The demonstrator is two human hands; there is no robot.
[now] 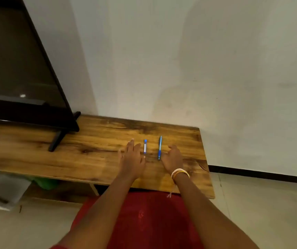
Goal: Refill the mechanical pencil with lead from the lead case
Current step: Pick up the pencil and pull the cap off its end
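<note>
1. Head view, looking down: a wooden tabletop (97, 141) stands against a pale wall, and a person's two bare forearms reach over its near edge.
2. A blue mechanical pencil (159, 148) and a smaller lead case (145, 146) with a blue cap lie side by side, apart, toward the tabletop's right end, both pointing at the far edge.
3. Left hand (132, 158) lies flat and open, palm down, just left of the lead case, holding nothing.
4. Right hand (173, 157), bangles at its wrist, rests loosely open just right of the pencil, holding nothing.
5. A dark television (18, 69) stands at the tabletop's left end.
</note>
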